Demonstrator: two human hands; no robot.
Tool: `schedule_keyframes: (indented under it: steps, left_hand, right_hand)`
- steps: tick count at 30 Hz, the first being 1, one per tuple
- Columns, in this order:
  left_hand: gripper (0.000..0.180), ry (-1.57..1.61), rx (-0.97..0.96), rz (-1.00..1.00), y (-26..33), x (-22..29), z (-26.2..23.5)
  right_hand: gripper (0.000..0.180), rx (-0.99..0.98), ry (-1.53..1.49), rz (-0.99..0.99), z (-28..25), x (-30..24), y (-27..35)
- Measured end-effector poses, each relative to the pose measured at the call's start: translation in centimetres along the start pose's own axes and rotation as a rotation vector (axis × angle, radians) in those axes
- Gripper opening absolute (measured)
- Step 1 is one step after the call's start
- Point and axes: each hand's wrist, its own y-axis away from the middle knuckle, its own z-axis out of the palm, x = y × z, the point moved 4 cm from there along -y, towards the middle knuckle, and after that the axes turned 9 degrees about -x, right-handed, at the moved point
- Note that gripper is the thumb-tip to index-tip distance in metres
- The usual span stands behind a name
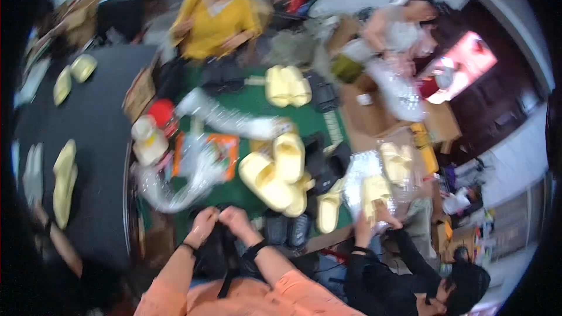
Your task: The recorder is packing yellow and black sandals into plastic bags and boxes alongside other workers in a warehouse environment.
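Gripping a black item [219, 246], left hand [203, 226], right hand [237, 220], together, directly above it

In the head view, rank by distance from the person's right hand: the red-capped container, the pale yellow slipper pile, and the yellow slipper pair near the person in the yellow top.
From the right hand:
1. Pale yellow slipper pile, just up-right on the green table.
2. Red-capped container, far up-left.
3. Yellow slipper pair, farthest, at the table's far end.

Pale yellow slippers [275, 178] on green table [254, 100]; orange sleeves [175, 284]; red cap [161, 111]; black, perhaps a slipper, between hands [222, 231].
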Motion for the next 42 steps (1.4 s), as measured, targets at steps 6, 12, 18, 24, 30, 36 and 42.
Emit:
schedule_keyframes:
  steps: [6,12,18,24,30,36,42]
  left_hand:
    - [0.011,-0.085,0.008,-0.183,0.9,-1.3,-0.7]
    - [0.010,-0.111,-0.042,-0.195,-0.3,-2.0,0.3]
    - [0.010,-0.043,-0.050,-0.244,-0.2,-2.9,0.3]
    - [0.012,-0.017,-0.064,-0.269,-0.3,-4.3,0.5]
    - [0.010,-0.033,-0.091,-0.277,-0.1,-1.0,0.0]
    - [0.011,-0.037,-0.103,-0.238,0.0,-4.4,0.5]
    - [0.010,0.028,-0.022,-0.235,-0.3,-3.6,0.6]
  right_hand:
    - [0.014,-0.044,0.144,-0.045,0.9,0.6,0.4]
    - [0.015,-0.019,0.072,0.050,0.0,0.3,0.7]
    - [0.017,-0.070,0.054,0.016,0.4,1.4,0.0]
    - [0.018,-0.177,-0.017,0.069,0.2,1.7,-0.2]
    - [0.018,-0.200,-0.066,0.000,0.3,0.8,0.2]
    - [0.020,-0.206,-0.012,0.043,0.7,2.4,-0.2]
    - [0.020,-0.229,-0.083,0.038,0.0,1.3,0.1]
